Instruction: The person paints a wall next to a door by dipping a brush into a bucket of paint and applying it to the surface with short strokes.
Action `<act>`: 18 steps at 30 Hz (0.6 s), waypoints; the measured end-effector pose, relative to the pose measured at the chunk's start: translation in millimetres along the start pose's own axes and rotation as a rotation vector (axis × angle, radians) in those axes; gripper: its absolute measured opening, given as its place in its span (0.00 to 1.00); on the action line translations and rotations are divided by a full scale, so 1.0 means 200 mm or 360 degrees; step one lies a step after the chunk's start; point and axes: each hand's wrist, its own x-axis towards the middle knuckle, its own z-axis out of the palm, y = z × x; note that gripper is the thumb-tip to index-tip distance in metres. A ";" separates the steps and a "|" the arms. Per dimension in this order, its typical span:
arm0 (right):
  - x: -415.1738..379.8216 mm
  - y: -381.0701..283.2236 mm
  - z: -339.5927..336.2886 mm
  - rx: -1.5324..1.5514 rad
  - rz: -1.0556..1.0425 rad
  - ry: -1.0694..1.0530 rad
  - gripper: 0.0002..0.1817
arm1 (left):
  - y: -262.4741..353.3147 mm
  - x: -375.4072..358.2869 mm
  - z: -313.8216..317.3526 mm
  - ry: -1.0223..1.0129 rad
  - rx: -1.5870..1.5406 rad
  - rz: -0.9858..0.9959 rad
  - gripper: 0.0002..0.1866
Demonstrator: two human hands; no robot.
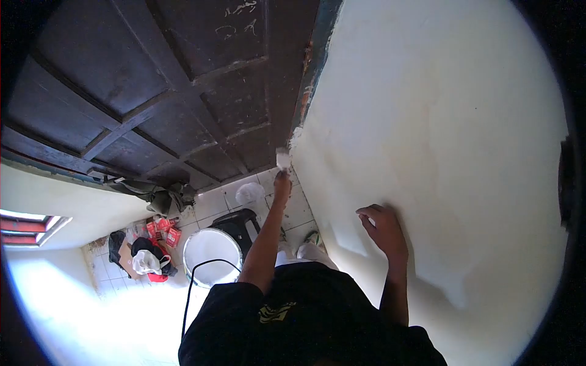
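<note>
My left hand (282,182) reaches forward, its fingers closed around a paintbrush (282,160) whose white-coated end points to the corner where the dark panelled door (238,104) meets the pale wall (439,122). Along the door frame (314,67), the white edge of the wall looks ragged. On the other side, my right hand (383,230) is close against the wall, holding nothing, with its fingers loosely bent and the thumb apart. The brush's handle is mostly hidden inside my left hand.
Left of my legs, a large white bucket (212,253) stands beside a black stool (241,226). A clear plastic container (249,193) sits on the tiled floor near the door. Bags and red packets (163,229) lie farther left, below dark cloth (162,198).
</note>
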 end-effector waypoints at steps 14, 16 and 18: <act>0.20 0.04 0.30 0.0556 0.0090 0.0097 0.15 | 0.59 -0.55 0.32 -0.1413 -0.1730 -0.0630 0.25; 0.29 0.04 0.43 0.0677 0.0089 0.0108 0.17 | 0.62 -0.60 0.33 -0.1071 -0.1276 -0.0364 0.17; 0.38 0.07 0.60 0.0795 0.0091 0.0109 0.19 | 0.64 -0.65 0.35 -0.0650 -0.0400 0.0478 0.11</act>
